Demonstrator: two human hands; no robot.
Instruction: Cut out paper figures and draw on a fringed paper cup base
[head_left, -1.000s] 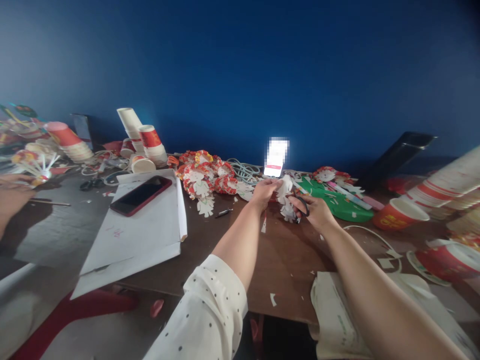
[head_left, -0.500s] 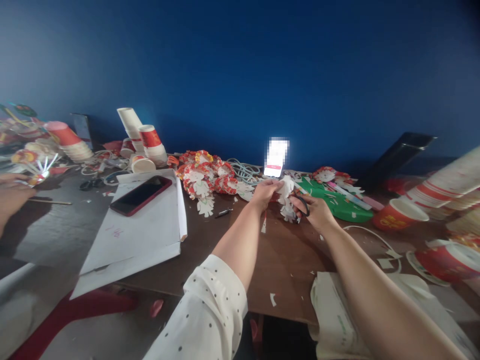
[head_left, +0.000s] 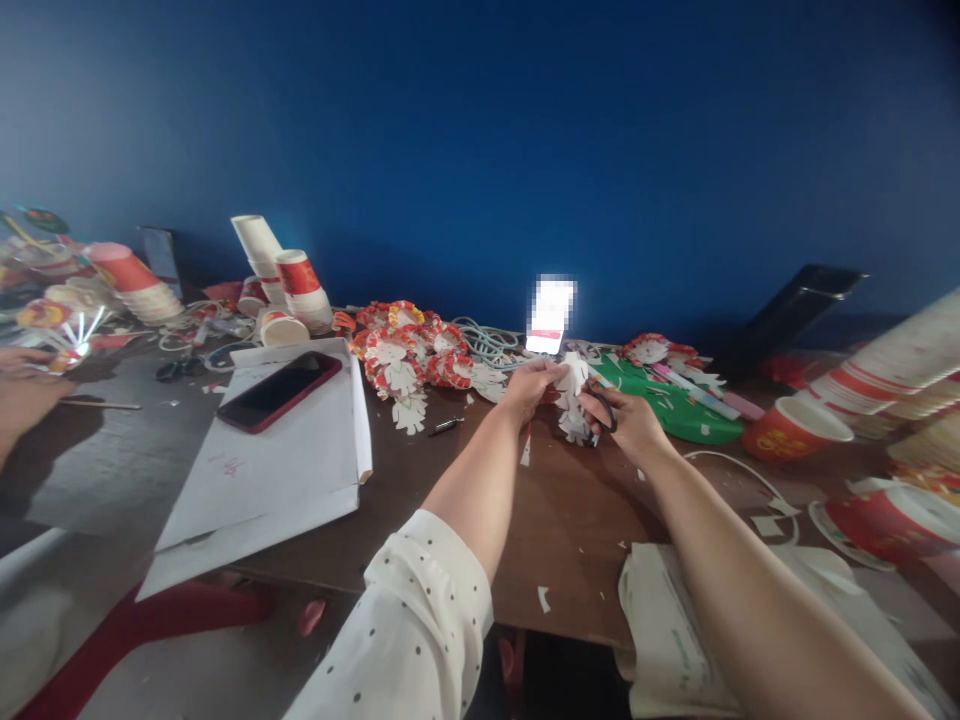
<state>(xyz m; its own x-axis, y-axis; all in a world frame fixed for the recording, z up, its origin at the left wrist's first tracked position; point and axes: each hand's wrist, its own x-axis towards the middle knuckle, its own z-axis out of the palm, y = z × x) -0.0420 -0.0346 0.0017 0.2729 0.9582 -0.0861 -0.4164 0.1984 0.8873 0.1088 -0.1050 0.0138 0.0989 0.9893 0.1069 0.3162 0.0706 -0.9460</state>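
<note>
My left hand (head_left: 531,390) is closed, pinching a white paper cut-out (head_left: 574,373) by its left edge above the brown table. My right hand (head_left: 628,420) grips the black handle of a pair of scissors (head_left: 609,412), just right of the cut-out; the blades are mostly hidden behind the paper. More white cut paper (head_left: 576,428) sits right below the held piece. To the left of my hands lies a heap of red-and-white paper figures (head_left: 420,350). A lit phone (head_left: 546,338) stands upright behind my hands, its screen partly blurred.
A green sheet (head_left: 679,405) strewn with scraps and pens lies to the right. Paper cups (head_left: 796,428) stand at both sides. A dark-screened phone (head_left: 281,390) rests on a white board (head_left: 262,490) at left. Another person's hand (head_left: 22,395) is at the far left. Cloth (head_left: 667,630) hangs over the front edge.
The whole view has shifted very slightly. Both hands keep their hold on the paper cut-out and the scissors, with almost no visible movement.
</note>
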